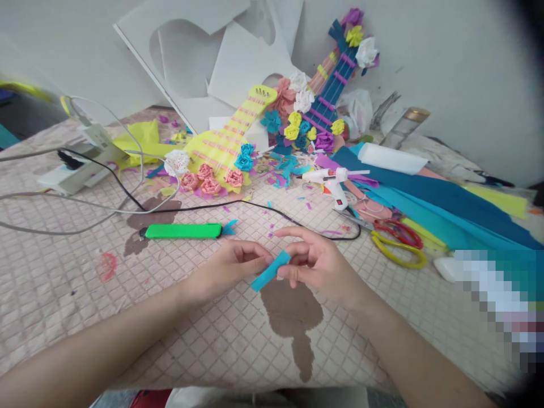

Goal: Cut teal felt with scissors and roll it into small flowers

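Note:
A short strip of blue crepe paper (268, 273) is held between my two hands above the table, tilted up to the right. My left hand (238, 259) pinches it from the left, thumb against the fingers. With thumb and fingers closed on its upper right end, my right hand (317, 260) grips the same strip, its index finger stretched out above. A green utility knife (183, 231) lies beyond my left hand, a scrap of blue paper at its right end. Past my right hand are scissors (397, 242) with red and yellow handles and a white glue gun (334, 182).
A yellow paper guitar (232, 139) with paper flowers leans at the back beside a blue one (329, 93). Crepe paper sheets (442, 187) lie right. A black cable (212, 208) crosses the quilted table cover (178, 323). A power strip (70, 170) with white cords sits left.

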Demonstrator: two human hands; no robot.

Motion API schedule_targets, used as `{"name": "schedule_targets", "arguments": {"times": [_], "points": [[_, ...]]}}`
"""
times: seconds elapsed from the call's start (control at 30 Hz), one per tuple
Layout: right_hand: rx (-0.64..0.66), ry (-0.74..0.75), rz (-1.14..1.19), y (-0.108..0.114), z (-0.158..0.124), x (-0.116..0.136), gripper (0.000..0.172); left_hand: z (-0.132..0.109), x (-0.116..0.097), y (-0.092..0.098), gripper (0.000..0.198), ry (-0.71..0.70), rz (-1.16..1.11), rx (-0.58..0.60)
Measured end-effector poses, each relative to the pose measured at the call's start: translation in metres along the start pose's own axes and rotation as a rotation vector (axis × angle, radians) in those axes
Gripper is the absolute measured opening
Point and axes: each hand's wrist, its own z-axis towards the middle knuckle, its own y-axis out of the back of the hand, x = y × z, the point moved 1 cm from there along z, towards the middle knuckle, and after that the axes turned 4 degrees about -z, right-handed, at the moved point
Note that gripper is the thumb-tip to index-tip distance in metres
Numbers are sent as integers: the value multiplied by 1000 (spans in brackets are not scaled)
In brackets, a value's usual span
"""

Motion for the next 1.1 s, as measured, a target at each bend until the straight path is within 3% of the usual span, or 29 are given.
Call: {"name": "schedule_targets", "arguments": {"times": [0.2, 0.47, 0.6, 0.7, 0.9, 1.1], "points": [[53, -10, -57, -2, 0, -1, 50, 0, 0, 0, 18, -43, -50, -40], [98, -18, -138, -5, -1, -3, 48, 1, 5, -1, 19, -59, -62, 7], [-49, 0, -192, -3, -2, 0, 49, 0, 2, 1, 19, -94, -9, -102], [-206, 18, -243, -4, -3, 3, 28, 0, 0, 1, 19, -117, 20, -198], [-171, -13, -352, -13, -3, 4, 22, -2, 0, -1, 16, -179, 182, -217], [-200, 25, -389, -13, -1, 0, 11, -2, 2, -1, 17, -190, 159, -217]]}}
